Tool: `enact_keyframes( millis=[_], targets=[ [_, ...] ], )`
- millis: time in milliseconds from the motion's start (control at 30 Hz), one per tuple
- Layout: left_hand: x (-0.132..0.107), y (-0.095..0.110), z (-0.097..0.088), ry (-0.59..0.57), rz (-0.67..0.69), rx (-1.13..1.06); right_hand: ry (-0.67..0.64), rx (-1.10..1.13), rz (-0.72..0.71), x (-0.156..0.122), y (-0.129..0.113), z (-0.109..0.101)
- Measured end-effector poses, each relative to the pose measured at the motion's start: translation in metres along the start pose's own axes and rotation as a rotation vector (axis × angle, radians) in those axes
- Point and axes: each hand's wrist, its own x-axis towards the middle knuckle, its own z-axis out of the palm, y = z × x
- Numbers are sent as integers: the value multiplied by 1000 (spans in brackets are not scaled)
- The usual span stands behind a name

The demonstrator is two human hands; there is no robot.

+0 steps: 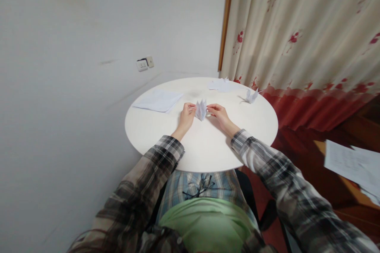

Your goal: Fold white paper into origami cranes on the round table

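Over the middle of the white round table, a small folded paper piece with several pleated layers is held between my two hands. The fingers of my left hand pinch its left side. On the other side, my right hand pinches its right edge between thumb and fingers. Fine creases in the paper are too small to make out. To the right on the tabletop stands a folded paper crane, apart from my hands.
A stack of white paper sheets lies at the table's left. More paper lies at the back. A wall socket sits behind, a flowered curtain hangs right, and written sheets rest on wooden furniture at lower right.
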Motion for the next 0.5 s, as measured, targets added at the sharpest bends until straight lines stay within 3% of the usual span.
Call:
enact_keyframes(
  millis=[267, 500],
  targets=[
    [-1, 2, 4, -15, -27, -8, 60, 40, 48, -1, -1, 1],
    [-1, 1, 4, -55, -49, 58, 5, 8, 80, -5, -4, 1]
  ],
)
